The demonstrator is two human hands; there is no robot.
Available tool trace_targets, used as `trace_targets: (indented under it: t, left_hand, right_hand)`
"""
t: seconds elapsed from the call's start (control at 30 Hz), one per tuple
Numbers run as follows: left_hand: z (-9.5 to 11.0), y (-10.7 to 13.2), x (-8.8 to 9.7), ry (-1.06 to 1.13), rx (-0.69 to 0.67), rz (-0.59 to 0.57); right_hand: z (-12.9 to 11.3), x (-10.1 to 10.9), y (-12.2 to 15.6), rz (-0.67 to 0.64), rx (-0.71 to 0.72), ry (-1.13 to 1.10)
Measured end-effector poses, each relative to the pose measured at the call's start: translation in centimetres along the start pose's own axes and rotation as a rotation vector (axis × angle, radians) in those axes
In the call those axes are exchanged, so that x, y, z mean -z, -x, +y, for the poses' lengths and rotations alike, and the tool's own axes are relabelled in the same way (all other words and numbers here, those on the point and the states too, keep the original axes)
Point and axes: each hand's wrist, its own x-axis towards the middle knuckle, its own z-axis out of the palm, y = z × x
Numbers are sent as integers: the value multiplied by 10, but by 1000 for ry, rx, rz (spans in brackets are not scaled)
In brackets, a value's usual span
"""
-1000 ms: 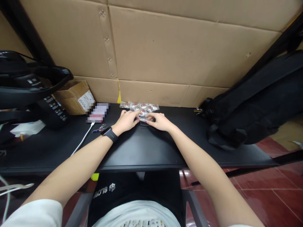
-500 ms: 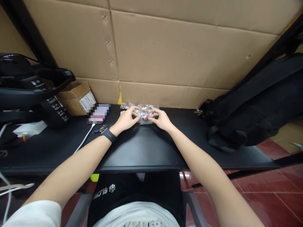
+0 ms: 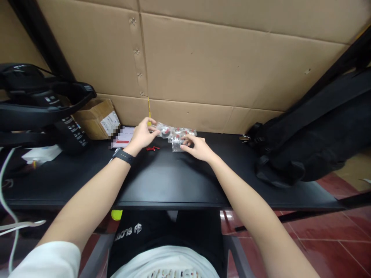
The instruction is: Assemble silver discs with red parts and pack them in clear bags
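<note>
My left hand, with a dark watch on its wrist, pinches the left end of a small clear plastic bag between thumb and fingers. Something round and greyish with a bit of red is inside it. My right hand has its thumb and curled fingers at another clear bag lying nearest me; its fingers cover the right part. Further clear bags with red marks lie just behind. Several small red pieces rest on the black table between my hands, closer to the left.
A phone, partly pixelated, lies left of my left hand, before an opened cardboard box. Further left are a black bottle and a white box. A black bag fills the right. Cardboard walls the back.
My left hand has moved left and slightly away, drawing one plastic bag with it. The right hand stays near the front bag. The small red pieces now show; the keyring is hidden.
</note>
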Motion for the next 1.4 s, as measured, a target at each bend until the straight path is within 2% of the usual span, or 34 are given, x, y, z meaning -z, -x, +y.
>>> trace_targets:
  t: [0.1, 0.23, 0.37, 0.47, 0.63, 0.8, 0.9, 1.0, 1.1, 1.2, 1.27, 1.33, 1.4]
  left_hand:
    - [-16, -10, 12, -112, 143, 42]
    - [-29, -11, 6, -257, 238, 6]
    - [-38, -9, -7, -457, 134, -60]
    - [-40, -9, -8, -590, 61, -65]
    - [-34, -7, -4, -613, -65, -262]
    - [-28, -4, -6, -629, -85, -259]
    - [-24, -6, 2, -616, -105, -280]
    - [-21, -10, 15, -525, -208, -457]
    - [-21, -12, 22, -502, -312, -601]
    - [-21, -10, 17, -548, -335, -595]
    - [-21, -7, 11, -557, -318, -580]
    - [-19, -5, 5, -568, -297, -575]
    - [-17, -3, 2, -584, -303, -568]
  right_hand:
    - [-5, 4, 3, -95, 14, 97]
    - [-6, 4, 4, -159, -5, 147]
    - [-3, 6, 3, -184, -38, 191]
    - [1, 9, 2, -215, -56, 238]
    - [9, 9, 2, -252, -19, 280]
    - [6, 5, 4, -281, 29, 282]
    - [2, 11, 4, -295, 85, 213]
    - [6, 24, 3, -189, 72, 100]
    - [22, 39, 2, -97, -31, 154]
    - [42, 48, 4, -175, -118, 287]
    - [51, 50, 4, -263, -168, 284]
    - [54, 48, 3, -305, -194, 251]
    - [53, 45, 1, -295, -196, 243]
